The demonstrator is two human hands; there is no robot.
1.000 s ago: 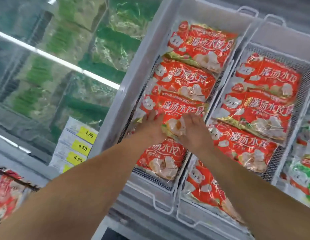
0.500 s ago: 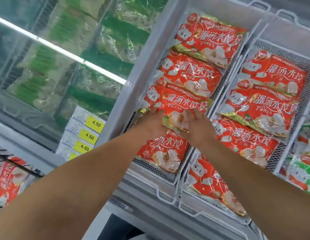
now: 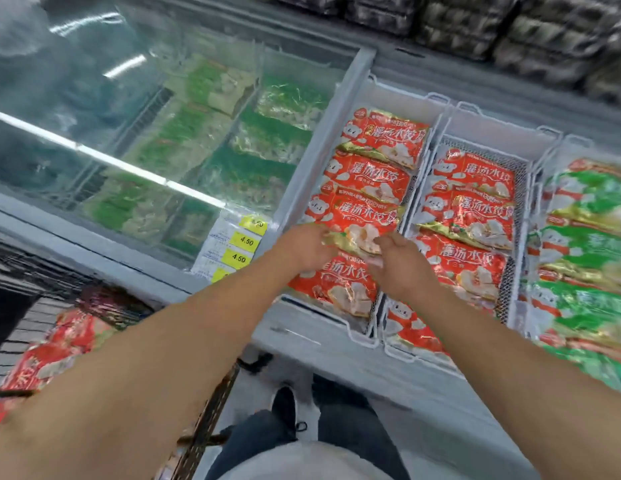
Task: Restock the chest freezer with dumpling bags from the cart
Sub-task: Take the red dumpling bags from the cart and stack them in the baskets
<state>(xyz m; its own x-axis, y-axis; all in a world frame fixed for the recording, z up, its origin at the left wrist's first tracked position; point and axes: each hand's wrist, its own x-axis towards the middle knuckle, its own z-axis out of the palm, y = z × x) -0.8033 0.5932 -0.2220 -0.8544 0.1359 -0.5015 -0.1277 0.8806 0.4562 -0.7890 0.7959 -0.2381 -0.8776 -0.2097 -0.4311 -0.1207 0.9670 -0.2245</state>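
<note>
Red dumpling bags lie overlapping in two white wire baskets of the chest freezer (image 3: 337, 344). Both my hands are at the near edge of the third red bag (image 3: 354, 216) in the left basket (image 3: 362, 336). My left hand (image 3: 307, 251) grips the bag's gold lower-left edge. My right hand (image 3: 394, 263) has its fingers curled at the lower-right edge of the same bag. Another red bag (image 3: 340, 284) lies below them, partly hidden by my wrists. More red bags (image 3: 70, 337) sit in the cart at lower left.
A second basket (image 3: 517, 168) to the right holds more red bags; green bags (image 3: 586, 244) fill the far right. A shut glass lid (image 3: 146, 133) covers green packs on the left. Yellow 4.50 price tags (image 3: 245, 241) sit on the rim. My shoe (image 3: 285, 407) is on the floor.
The view has pulled back and down, showing the floor and cart. Both hands stay on the third red bag's near edge, now gripping it closer together.
</note>
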